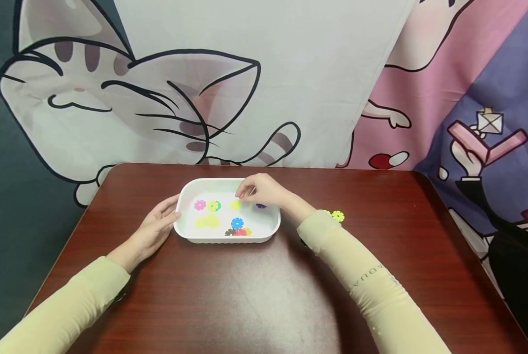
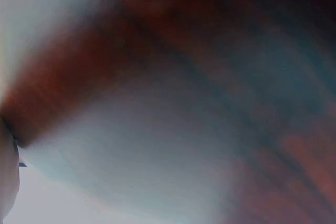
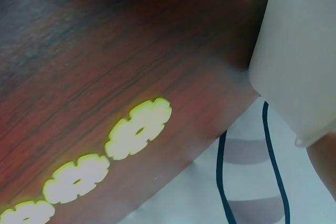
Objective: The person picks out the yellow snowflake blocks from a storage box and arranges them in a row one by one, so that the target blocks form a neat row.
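Observation:
A white plastic tray (image 1: 226,240) stands on the table, holding several thin flower-shaped pieces. My left hand (image 1: 155,226) holds the tray's left side, its thumb at the rim and its fingers along the outer wall. Over the tray's back right part, my right hand (image 1: 264,189) bends down and pinches the edge of a yellow flower-shaped piece (image 1: 235,204). Around it lie a pink piece (image 1: 200,205), a blue piece (image 1: 237,223), a purple piece (image 1: 261,206) partly hidden by the hand, and a pale yellow cluster (image 1: 207,221).
Right of the tray, a row of yellow flower pieces (image 3: 139,128) lies on the dark red wooden table (image 1: 246,295), partly behind my right sleeve (image 1: 357,275). A cartoon cat curtain (image 1: 268,83) hangs behind the table's far edge. The left wrist view is mostly blurred.

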Motion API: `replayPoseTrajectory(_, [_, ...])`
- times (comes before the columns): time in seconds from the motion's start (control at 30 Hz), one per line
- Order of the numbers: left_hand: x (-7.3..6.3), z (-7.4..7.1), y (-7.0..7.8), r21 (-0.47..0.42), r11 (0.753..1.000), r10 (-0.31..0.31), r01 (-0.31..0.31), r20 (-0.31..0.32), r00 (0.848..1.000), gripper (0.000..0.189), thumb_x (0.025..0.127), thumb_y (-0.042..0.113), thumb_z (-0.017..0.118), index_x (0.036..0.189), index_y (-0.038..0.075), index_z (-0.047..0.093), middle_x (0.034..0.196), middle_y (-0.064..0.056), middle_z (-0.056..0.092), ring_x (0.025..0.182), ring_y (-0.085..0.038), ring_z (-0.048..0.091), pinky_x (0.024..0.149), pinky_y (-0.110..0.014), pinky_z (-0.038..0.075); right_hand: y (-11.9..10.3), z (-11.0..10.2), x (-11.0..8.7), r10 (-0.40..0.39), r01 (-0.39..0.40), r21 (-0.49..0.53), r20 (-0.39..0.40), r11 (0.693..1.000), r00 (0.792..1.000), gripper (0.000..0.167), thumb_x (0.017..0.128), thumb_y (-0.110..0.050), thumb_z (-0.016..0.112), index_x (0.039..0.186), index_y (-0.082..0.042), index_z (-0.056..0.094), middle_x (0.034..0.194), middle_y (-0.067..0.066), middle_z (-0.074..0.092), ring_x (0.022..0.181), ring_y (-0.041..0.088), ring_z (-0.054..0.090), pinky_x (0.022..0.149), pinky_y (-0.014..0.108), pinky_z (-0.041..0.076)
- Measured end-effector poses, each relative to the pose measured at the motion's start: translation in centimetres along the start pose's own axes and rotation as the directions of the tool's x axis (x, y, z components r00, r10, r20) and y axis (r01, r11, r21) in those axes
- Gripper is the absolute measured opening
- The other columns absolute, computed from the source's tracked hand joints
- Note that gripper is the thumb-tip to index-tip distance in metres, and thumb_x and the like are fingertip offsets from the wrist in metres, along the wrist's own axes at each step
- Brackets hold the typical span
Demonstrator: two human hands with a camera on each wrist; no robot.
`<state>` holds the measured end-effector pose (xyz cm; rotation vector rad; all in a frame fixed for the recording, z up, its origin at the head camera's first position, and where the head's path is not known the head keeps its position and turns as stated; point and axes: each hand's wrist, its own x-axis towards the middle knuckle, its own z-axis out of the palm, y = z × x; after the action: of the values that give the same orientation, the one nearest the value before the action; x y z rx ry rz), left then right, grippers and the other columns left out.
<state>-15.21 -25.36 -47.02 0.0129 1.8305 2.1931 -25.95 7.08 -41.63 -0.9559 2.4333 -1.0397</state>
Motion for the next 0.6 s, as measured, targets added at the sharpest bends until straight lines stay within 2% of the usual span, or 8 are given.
replayPoseTrajectory(0.17, [-0.1, 0.0, 0.1, 0.004, 1.0, 0.0, 0.0, -0.006, 1.0, 0.063, 0.109, 0.008, 0.055, 0.164, 0.005, 0.027, 0.173, -0.021, 0.018, 0.127, 0.011, 0.053, 0.106, -0.008, 0.046, 0.0, 0.4, 0.7, -0.016, 0.02, -0.053, 0.065, 0.998, 0.998, 0.016, 0.092, -0.002, 0.08, 0.108, -0.002, 0.081, 0.104, 0.009, 0.08, 0.093, 0.017, 0.073, 0.088, 0.024, 0.06])
replayPoseTrajectory(0.4, [0.1, -0.2, -0.3, 0.01, 1.0, -0.004, 0.004, -0.012, 1.0, 0.061, 0.108, 0.008, 0.056, 0.164, 0.007, 0.03, 0.17, -0.016, 0.025, 0.129, 0.007, 0.052, 0.106, -0.01, 0.048, 0.3, 0.9, 1.6, -0.042, 0.061, -0.13, 0.145, 0.99, 0.989, 0.023, 0.09, 0.0, 0.079, 0.113, -0.005, 0.08, 0.113, 0.007, 0.08, 0.101, 0.016, 0.074, 0.092, 0.023, 0.06])
replayPoseTrajectory(0.6, [0.1, -0.2, -0.3, 0.011, 1.0, -0.015, 0.015, -0.015, 1.0, 0.065, 0.108, 0.008, 0.056, 0.166, 0.005, 0.025, 0.175, -0.021, 0.016, 0.134, 0.007, 0.047, 0.107, -0.009, 0.046, 0.4, 1.6, 2.2, -0.017, 0.052, -0.203, 0.171, 0.978, 0.985, 0.028, 0.091, -0.001, 0.079, 0.118, -0.011, 0.08, 0.121, 0.003, 0.078, 0.112, 0.016, 0.073, 0.101, 0.025, 0.058])
